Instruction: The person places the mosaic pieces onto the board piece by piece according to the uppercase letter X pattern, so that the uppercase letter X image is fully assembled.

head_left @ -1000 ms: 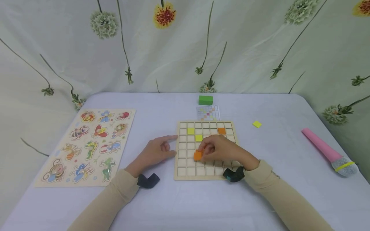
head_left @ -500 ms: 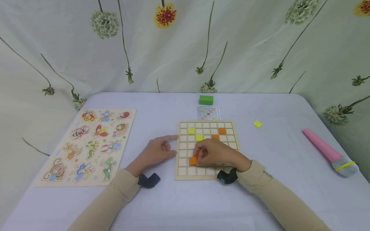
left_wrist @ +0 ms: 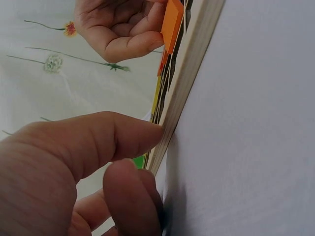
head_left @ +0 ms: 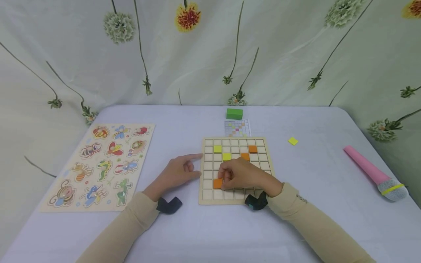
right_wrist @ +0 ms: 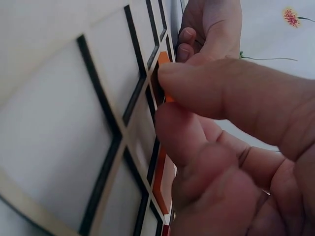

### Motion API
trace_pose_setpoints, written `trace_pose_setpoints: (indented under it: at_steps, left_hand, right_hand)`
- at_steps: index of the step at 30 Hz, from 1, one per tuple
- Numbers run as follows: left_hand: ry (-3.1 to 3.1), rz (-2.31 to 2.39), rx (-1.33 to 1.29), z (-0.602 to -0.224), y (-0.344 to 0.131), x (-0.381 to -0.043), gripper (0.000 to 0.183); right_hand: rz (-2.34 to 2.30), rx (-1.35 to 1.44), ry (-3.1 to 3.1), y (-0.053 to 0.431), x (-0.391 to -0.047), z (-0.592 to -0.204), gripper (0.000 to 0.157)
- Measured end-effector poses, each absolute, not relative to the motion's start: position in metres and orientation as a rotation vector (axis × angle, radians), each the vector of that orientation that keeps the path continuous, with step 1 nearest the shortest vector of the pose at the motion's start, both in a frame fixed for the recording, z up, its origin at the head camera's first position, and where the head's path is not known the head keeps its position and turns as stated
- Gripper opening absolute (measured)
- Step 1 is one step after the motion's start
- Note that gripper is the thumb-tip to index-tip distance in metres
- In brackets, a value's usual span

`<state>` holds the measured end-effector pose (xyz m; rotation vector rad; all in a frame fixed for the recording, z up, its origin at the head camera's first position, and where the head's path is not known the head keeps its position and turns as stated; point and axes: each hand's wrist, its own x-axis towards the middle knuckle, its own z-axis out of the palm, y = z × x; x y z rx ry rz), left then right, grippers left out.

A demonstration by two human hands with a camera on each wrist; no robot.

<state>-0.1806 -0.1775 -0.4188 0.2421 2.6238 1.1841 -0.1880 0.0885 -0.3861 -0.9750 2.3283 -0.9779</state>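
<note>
A wooden grid board (head_left: 207,195) lies flat on the white table. My right hand (head_left: 241,173) pinches an orange square tile (head_left: 217,183) between thumb and fingers, over a cell in the lower left part of the grid. In the left wrist view this tile (left_wrist: 172,27) leans at an angle to the board. Beside the board, my left hand (head_left: 177,171) touches its left edge with index fingertip and thumb, the other fingers bent. Two yellow tiles (head_left: 226,156) and two orange tiles (head_left: 252,149) show in upper cells. The right hand hides some middle cells.
Behind the board lie a small printed pattern card (head_left: 236,128) and a green block (head_left: 234,114). A loose yellow tile (head_left: 293,141) sits to the right, with a pink toy microphone (head_left: 371,171) farther out. On the left lies an insect picture puzzle (head_left: 98,168).
My right hand has moved left and slightly nearer with the orange tile, uncovering another orange tile in the grid. The left hand stays at the board's edge.
</note>
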Motion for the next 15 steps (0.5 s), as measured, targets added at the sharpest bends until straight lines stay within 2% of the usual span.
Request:
trace_pose_setpoints:
  at_steps: [15]
  left_hand:
    - [2.625,1.189,0.233,-0.4190,-0.1771,-0.1798,0.060]
  right_hand:
    - [-0.988,-0.951,2.320,0.0974,-0.1914,-0.3824,0.012]
